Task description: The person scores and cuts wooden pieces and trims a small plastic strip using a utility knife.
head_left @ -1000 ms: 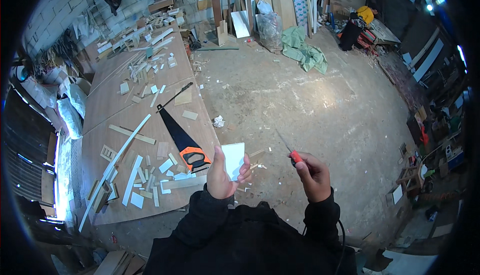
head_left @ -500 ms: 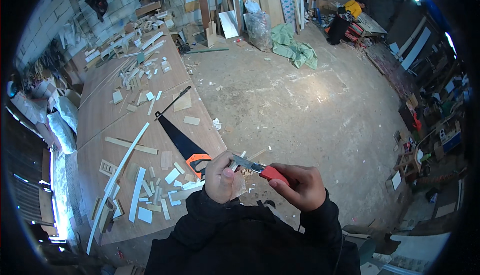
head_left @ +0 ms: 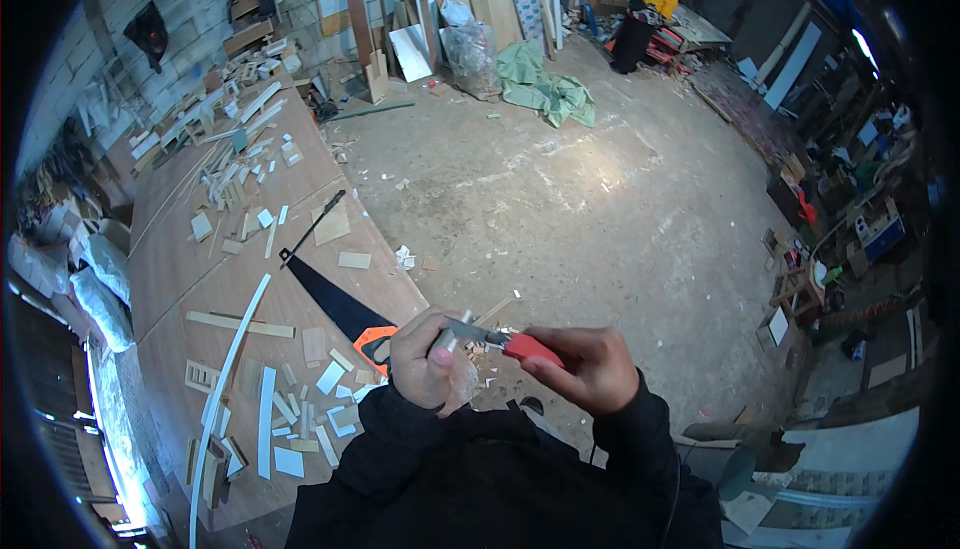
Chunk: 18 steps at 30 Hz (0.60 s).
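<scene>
My right hand (head_left: 592,374) is closed round the red handle of a utility knife (head_left: 530,350), its metal blade reaching left toward my other hand. My left hand (head_left: 420,361) grips a small pale piece of wood (head_left: 447,338) between thumb and fingers, and the blade lies against its upper end. Part of the piece is hidden by the fingers. Just left of that hand, a handsaw (head_left: 335,301) with a black blade and orange handle lies on the wooden table. Beneath the left hand shows something translucent that I cannot make out.
The brown table (head_left: 160,279) bears several wood offcuts (head_left: 289,461), a long white strip (head_left: 228,359) and a slim dark tool (head_left: 325,214) at the saw's tip. Across the concrete floor (head_left: 560,219) stand a full plastic sack (head_left: 470,59), a green cloth (head_left: 548,87) and leaning boards.
The view has shifted, so the table and room appear farther left. The knife blade has moved slightly along the wood piece; both hands keep their hold.
</scene>
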### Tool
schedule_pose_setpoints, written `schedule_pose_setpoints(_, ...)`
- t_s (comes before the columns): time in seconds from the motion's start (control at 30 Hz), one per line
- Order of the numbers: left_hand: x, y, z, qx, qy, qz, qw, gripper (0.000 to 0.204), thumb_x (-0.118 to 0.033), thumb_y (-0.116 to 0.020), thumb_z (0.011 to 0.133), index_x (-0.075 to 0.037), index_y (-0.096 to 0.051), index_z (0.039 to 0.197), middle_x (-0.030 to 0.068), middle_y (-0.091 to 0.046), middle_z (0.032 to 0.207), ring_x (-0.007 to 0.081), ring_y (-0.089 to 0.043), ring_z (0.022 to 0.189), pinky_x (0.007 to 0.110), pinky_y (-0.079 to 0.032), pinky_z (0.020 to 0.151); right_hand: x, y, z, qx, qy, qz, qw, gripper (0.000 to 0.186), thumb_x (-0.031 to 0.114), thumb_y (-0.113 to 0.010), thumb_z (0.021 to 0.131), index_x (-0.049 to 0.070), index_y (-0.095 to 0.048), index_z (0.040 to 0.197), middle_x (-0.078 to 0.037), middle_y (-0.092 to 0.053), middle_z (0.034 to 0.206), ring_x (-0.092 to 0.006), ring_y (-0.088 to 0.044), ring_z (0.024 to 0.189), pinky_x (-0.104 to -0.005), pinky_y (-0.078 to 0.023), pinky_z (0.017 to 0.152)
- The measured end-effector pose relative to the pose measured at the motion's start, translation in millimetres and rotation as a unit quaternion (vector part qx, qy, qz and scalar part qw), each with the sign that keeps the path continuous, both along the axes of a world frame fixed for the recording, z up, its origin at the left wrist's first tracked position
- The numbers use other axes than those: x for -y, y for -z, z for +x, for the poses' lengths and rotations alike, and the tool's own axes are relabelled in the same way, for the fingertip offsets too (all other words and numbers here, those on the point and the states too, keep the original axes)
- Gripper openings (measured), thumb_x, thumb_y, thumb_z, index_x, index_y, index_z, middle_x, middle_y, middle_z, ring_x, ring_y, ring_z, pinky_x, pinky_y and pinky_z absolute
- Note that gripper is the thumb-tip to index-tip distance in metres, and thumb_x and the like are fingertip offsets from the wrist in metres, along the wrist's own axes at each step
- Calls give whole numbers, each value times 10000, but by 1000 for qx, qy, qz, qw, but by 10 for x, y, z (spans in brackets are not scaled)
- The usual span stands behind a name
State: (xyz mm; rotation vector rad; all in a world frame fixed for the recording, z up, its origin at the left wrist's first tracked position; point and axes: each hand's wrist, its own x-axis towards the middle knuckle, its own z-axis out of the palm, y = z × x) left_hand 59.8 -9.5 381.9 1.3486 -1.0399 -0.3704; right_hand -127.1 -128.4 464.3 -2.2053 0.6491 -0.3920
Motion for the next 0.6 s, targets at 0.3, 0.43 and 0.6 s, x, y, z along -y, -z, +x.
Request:
schedule_pose_setpoints(0.3, 150, -125, -105, -244, 62, -77, 965, 717, -695, -341, 942, -20, -483, 747, 31, -397, 665, 162, -364, 584, 303, -318, 593, 513, 685, -107, 45, 223, -5, 974, 323, 292, -694, 892, 61, -707, 1117, -148, -702, 792, -190, -675, 699, -286, -515, 684)
schedule_pose_setpoints(0.43, 184, -22, 46, -452, 150, -78, 876, 820, -779, -282, 902, 2, -517, 815, 25, -413, 677, 141, -367, 575, 295, -308, 576, 374, 528, -93, 162, 194, 106, 962, 297, 196, -593, 978, -46, -670, 1131, -66, -692, 1029, -111, -598, 922, -250, -454, 854)
schedule_pose_setpoints(0.6, 174, -38, 89, -518, 211, -43, 828, 823, -774, -265, 909, 4, -527, 845, 23, -400, 668, 131, -352, 551, 291, -301, 550, 335, 599, -26, 164, 162, 148, 962, 332, 249, -646, 950, -34, -669, 1121, -57, -693, 849, -92, -603, 786, -243, -476, 713)
